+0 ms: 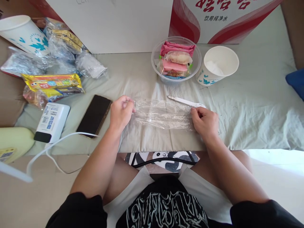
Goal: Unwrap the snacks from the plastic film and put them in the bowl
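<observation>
A clear plastic bag (pixel 163 114) is stretched sideways between my two hands, low over the cloth-covered surface. My left hand (pixel 121 111) pinches its left end, fingers curled in. At the opposite end, my right hand (pixel 205 123) is closed on the bag, thumb pressed against the fingers. A white utility knife (pixel 186 101) lies just behind the bag, its handle end close to my right hand. Past it stands a clear round plastic bowl (pixel 155 68) holding several wrapped snacks (pixel 177 60). Beside the bowl is a paper cup (pixel 219 63) with something white inside.
Left of my left hand lie a black phone (pixel 94 114) and a white power bank (pixel 52 122) with a white cable (pixel 64 136). Packaged snacks (pixel 53 85) and another paper cup (pixel 26 34) crowd the back left. Large cartons (pixel 123 28) line the back.
</observation>
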Tool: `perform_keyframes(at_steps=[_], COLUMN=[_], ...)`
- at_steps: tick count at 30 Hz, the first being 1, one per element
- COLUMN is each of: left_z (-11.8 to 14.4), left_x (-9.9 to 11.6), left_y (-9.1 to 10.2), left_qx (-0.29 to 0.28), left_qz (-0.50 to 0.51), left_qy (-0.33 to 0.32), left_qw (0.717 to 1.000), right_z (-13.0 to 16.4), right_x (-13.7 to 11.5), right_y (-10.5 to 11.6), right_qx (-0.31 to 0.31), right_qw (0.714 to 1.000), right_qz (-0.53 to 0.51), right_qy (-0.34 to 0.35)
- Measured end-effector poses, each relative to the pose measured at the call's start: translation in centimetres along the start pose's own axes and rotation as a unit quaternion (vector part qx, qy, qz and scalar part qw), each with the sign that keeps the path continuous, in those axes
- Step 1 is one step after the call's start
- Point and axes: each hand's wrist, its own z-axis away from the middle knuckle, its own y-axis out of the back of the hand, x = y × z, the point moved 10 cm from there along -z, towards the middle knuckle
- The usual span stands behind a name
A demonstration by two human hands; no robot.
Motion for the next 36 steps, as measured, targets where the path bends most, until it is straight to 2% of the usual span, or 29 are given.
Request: perform_keyframes(at_steps=[3,8,12,15,17,18,19,21,24,28,30,32,34,36], left_z=[-0.1,-0.1,0.0,0.2,0.2,0.2,0.2,0.0,-0.3,-0.8,-0.9,-0.5,0.2,0.6], left_x=[-0.2,0.7,1.2,1.4,1.5,1.5,1.5,1.6,1.7,0.6,-0.3,-0.8,-0.7,0.1], left_y=[0.2,0.9,0.3,-0.1,-0.2,-0.2,-0.3,-0.3,0.1,1.4,1.5,0.8,0.0,0.1], left_qx=[0.009,0.064,0.058,0.058,0.060,0.062,0.062,0.065,0.079,0.078,0.027,-0.066,-0.146,-0.158], left_qz=[-0.025,-0.156,-0.191,-0.200,-0.201,-0.201,-0.199,-0.196,-0.180,-0.110,-0.053,-0.003,0.032,0.067], left_qy=[-0.002,-0.060,-0.088,-0.102,-0.110,-0.113,-0.116,-0.118,-0.116,-0.080,-0.057,-0.044,-0.061,-0.108], left_qw=[1.000,0.984,0.976,0.973,0.971,0.971,0.971,0.971,0.974,0.988,0.997,0.997,0.987,0.979], right_z=[0.0,0.0,0.3,1.6,3.6,4.8,5.9,7.5,7.8,7.1,6.9,6.9,6.8,6.9], right_x=[0.2,0.5,0.6,-1.1,-3.5,-4.8,-5.9,-7.3,-6.7,-5.3,-5.0,-4.9,-4.9,-5.0], right_y=[-0.1,-0.4,-0.2,1.4,2.0,1.6,0.7,-1.8,-4.9,-6.2,-6.4,-6.5,-6.4,-6.4], right_qx=[0.003,0.018,0.047,0.142,0.187,0.175,0.139,0.026,-0.094,-0.141,-0.152,-0.156,-0.155,-0.151], right_qw=[1.000,0.998,0.994,0.974,0.943,0.926,0.909,0.883,0.877,0.888,0.888,0.888,0.888,0.888], right_qz=[0.019,0.067,0.096,0.119,0.114,0.104,0.098,0.113,0.189,0.228,0.231,0.233,0.233,0.232], right_qy=[-0.004,0.002,0.033,0.129,0.250,0.319,0.381,0.455,0.431,0.375,0.367,0.365,0.365,0.366])
